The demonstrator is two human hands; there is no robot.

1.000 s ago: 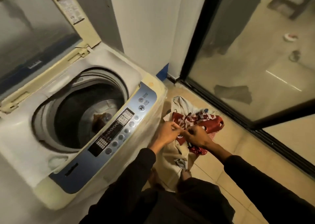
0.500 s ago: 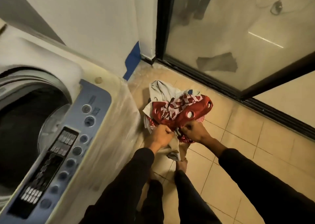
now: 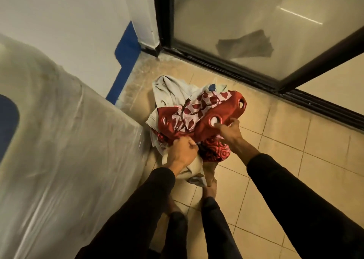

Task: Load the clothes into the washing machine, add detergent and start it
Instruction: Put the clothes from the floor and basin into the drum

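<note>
While L hand (image 3: 182,152) & R hand (image 3: 229,129) grip clothes (image 3: 197,111) | washer (image 3: 59,140) touching (left) | glass door (image 3: 256,22) behind

I see dim, warm yellowish light. A bright streak of glare sits on the dark-framed glass door (image 3: 275,32) – 1 thin line. The plastic-wrapped cream washing machine (image 3: 59,140) smears with motion blur, and straight edges bow from wide-angle distortion.
</note>
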